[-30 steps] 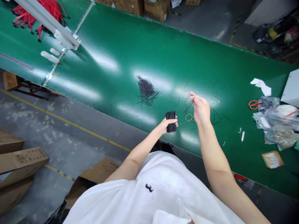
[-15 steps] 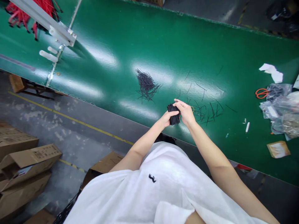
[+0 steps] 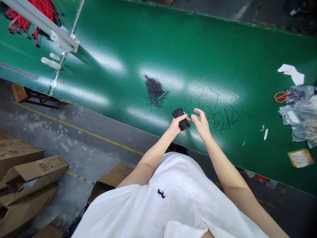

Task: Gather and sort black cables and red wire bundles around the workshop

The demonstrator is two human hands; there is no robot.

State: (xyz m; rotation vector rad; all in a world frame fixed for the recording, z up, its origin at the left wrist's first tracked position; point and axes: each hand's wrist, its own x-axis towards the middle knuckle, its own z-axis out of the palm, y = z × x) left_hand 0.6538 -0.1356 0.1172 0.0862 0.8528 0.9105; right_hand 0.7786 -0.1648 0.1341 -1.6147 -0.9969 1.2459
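Observation:
My left hand [image 3: 177,123] is closed around a bundle of thin black strips [image 3: 181,118], gripped across its middle near the table's front edge. Just to the right, my right hand [image 3: 201,122] hovers apart from the bundle, its fingers parted and slightly curled, with nothing visible in them. A small yellow loop [image 3: 205,116] shows beside the right hand, partly hidden by it. Beyond the left hand lies a loose pile of similar black strips [image 3: 156,90]. More single black strips [image 3: 227,116] are scattered to the right.
The green table [image 3: 119,29] carries orange-handled scissors [image 3: 281,97], plastic bags [image 3: 300,112] and white paper scraps [image 3: 292,73] at the right. At the upper left, a metal bar [image 3: 47,23] crosses near red cables [image 3: 46,13]. Cardboard boxes [image 3: 37,168] stand on the floor at left.
My right hand has come off the bundle and moved a little to the right, its fingers parting. The bundle stays in my left hand, now tilted slightly.

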